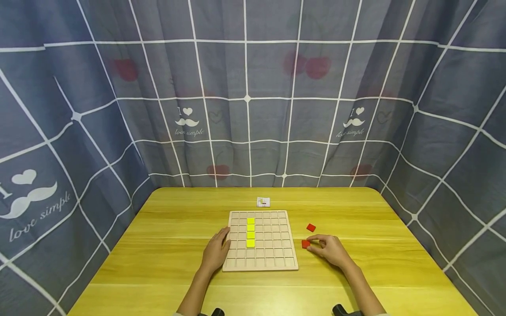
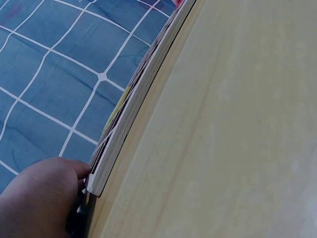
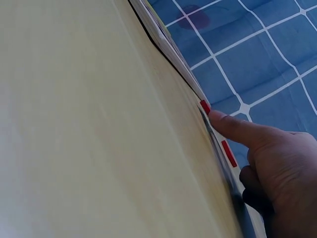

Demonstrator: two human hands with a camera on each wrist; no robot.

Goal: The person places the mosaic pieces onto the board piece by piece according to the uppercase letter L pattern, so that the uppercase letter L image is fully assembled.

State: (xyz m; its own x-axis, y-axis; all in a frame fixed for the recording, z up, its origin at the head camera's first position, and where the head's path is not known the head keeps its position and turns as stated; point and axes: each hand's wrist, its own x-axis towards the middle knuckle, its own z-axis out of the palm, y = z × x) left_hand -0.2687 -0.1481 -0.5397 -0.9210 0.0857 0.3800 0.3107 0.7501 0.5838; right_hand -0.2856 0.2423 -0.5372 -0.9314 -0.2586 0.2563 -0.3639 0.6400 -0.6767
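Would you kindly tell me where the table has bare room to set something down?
Wide bare patches of the table lie left of the left hand and right of the right hand. Another lies between the forearms, in front of the board. It is crowded just right of the board, where two red tiles lie by the right hand.

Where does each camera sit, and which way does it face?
Head: on the person's head, looking forward and down at board, red tiles and curtain; left hand and right hand show.
Left wrist: on that wrist, facing the board's edge; left hand shows.
Right wrist: on that wrist, facing red tiles; right hand shows.
Shared: head and right wrist show both red tiles.
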